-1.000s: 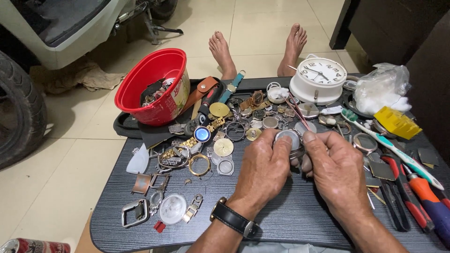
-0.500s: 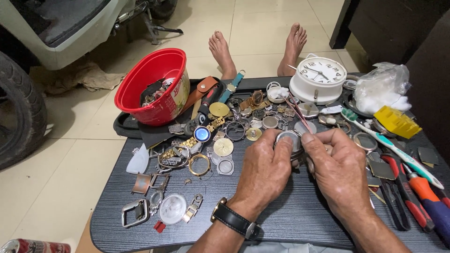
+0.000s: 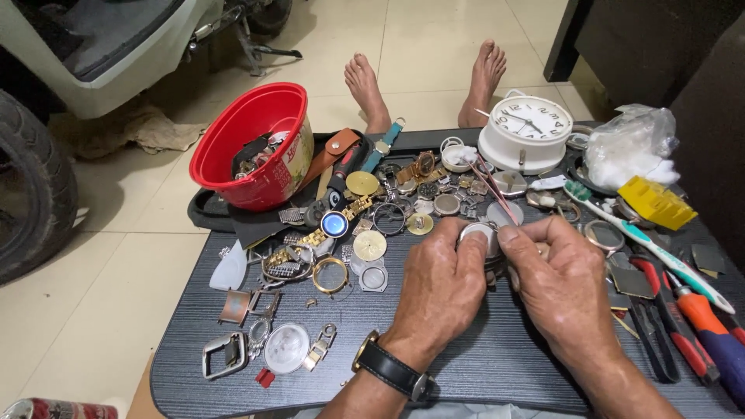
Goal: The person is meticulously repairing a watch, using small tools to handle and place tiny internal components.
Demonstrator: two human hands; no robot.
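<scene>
A: Nearest the camera?
B: Left hand (image 3: 438, 291), black wristwatch (image 3: 392, 371) on its wrist, and right hand (image 3: 563, 287), both over the dark tray table (image 3: 481, 365).

A: What do they hold?
B: A round silver watch case (image 3: 479, 235), pinched between the two hands at their far fingertips. Left hand's fingers curl shut round its left side, thumb against the rim. Right hand closed too, thumb and forefinger on its right edge. Case mostly hidden, only the top arc shows.

A: Beside them?
B: Left of the left hand: loose dials, a gold bezel ring (image 3: 330, 274), a blue-faced watch (image 3: 335, 223). Right of the right hand: a red-handled screwdriver (image 3: 702, 322) and a toothbrush (image 3: 648, 247).

A: Farther out?
B: Tweezers (image 3: 490, 186) just beyond the case, then a white alarm clock (image 3: 526, 133), a red bowl (image 3: 252, 147) far left, a plastic bag (image 3: 630, 146) far right. Bare feet (image 3: 365, 85) on the floor past the table.
</scene>
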